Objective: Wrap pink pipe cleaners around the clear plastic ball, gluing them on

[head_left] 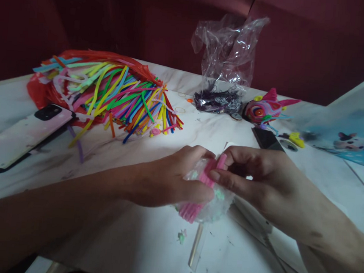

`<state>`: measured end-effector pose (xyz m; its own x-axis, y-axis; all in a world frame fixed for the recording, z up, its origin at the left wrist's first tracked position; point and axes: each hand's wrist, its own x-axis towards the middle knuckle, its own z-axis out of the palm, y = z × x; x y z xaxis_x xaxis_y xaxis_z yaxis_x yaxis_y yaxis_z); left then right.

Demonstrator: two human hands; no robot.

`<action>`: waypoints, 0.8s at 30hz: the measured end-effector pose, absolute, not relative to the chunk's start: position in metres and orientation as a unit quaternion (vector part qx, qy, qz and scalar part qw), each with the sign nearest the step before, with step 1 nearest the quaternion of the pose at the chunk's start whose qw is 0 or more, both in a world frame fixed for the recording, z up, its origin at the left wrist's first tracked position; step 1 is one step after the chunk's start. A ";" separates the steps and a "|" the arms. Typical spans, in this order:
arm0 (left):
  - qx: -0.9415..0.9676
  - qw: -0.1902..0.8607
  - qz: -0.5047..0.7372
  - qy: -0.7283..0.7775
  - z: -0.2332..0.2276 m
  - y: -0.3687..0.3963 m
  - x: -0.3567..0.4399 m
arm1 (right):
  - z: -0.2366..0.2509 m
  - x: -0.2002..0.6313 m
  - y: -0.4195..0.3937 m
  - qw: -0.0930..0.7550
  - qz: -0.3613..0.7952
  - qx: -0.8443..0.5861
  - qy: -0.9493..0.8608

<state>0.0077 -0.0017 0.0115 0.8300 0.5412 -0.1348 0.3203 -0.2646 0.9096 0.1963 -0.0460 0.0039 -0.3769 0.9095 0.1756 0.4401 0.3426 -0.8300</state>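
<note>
My left hand (178,176) is wrapped round a whitish, translucent bundle (217,209) that looks like crumpled plastic. Across the bundle runs a ridged pink strip (191,211), which looks like pink pipe cleaners laid side by side. Thumb and fingers of my right hand (251,174) pinch the upper end of the pink strip, at the bundle's far right side. Small pale green bits cling to the bundle. My left fingers are partly hidden behind it.
Colourful pipe cleaners (134,102) spill from a red bag at the back left, near a phone (25,135). Behind my hands stand a clear plastic bag (230,55) with dark contents and a pink figure (263,109). A thin clear stick (195,248) lies in front.
</note>
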 end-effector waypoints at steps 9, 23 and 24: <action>0.818 0.492 0.142 0.260 0.003 -0.004 0.013 | 0.003 0.197 -0.044 0.339 0.369 -0.445 -0.742; 0.817 0.482 0.150 0.278 0.001 -0.008 0.010 | 0.005 0.194 -0.047 0.376 0.411 -0.431 -0.710; 0.817 0.483 0.152 0.277 0.001 -0.008 0.010 | 0.007 0.194 -0.048 0.381 0.407 -0.428 -0.712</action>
<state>0.0099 -0.0077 0.0013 0.8007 0.5987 -0.0196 0.3054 -0.3798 0.8732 0.1940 -0.0478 0.0073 -0.3432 0.9190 0.1939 0.2997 0.3028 -0.9047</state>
